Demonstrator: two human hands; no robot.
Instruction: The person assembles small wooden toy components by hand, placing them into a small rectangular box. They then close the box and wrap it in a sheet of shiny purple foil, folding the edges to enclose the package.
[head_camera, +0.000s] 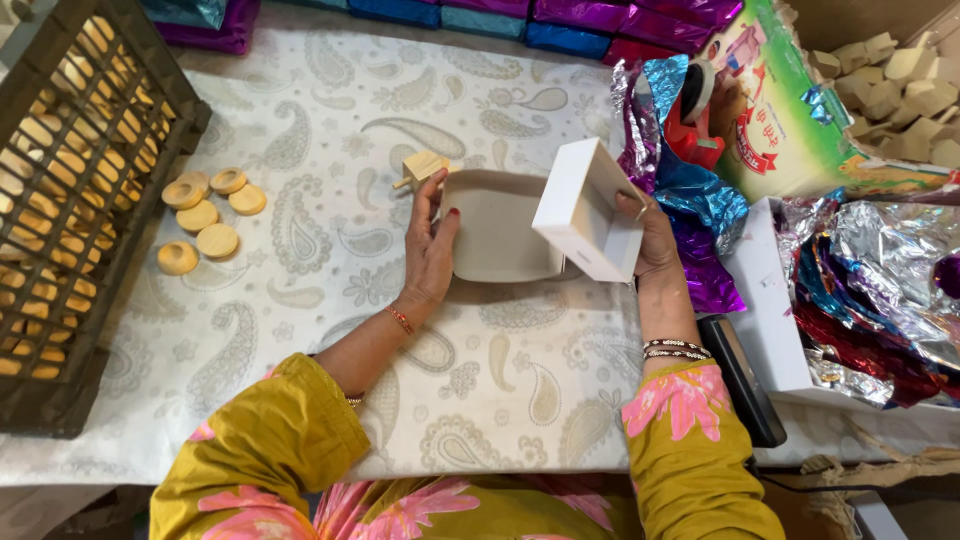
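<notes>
My left hand (430, 243) rests against the left edge of an open white box tray (497, 235) lying on the paisley cloth, while its fingertips pinch a small wooden block with a peg (421, 167). My right hand (650, 238) grips a white box lid (588, 208), tilted on its edge over the tray's right side.
A dark slatted crate (75, 215) full of wooden discs stands at the left, with several loose wooden discs (205, 215) beside it. Crumpled coloured foil sheets (690, 200), a red tape dispenser (695, 120), a carton of wooden blocks (890, 80) and a white tray of foil (860, 300) crowd the right.
</notes>
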